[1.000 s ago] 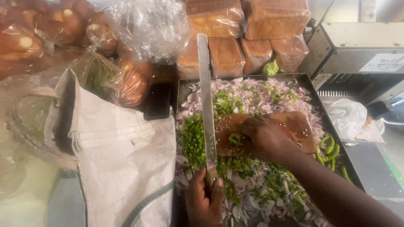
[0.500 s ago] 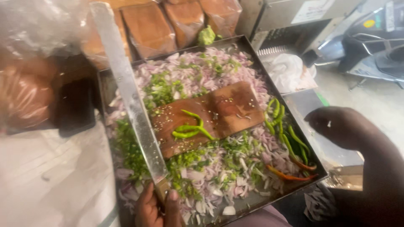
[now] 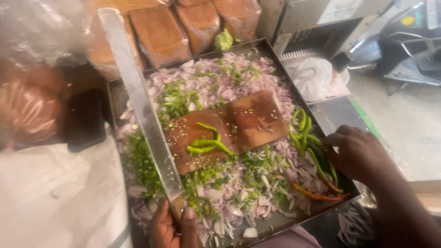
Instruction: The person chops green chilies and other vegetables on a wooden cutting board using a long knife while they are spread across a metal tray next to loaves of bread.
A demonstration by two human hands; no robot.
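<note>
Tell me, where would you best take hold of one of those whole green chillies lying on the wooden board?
Probably at the stem end of the green chillies, pinched from above: they lie flat on the wooden board, curved and thin, with open board around them.

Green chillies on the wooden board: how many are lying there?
2, as far as shows: the green chillies lie crossed at the middle of the wooden board; a third may be hidden among them. More lie loose at the tray edge by the right hand.

A street-food stall's prep area. A big metal tray (image 3: 120, 98) heaped with chopped onion (image 3: 239, 87) sits before wrapped bread loaves (image 3: 158, 32). A parked scooter (image 3: 409, 41) stands just beside.
</note>
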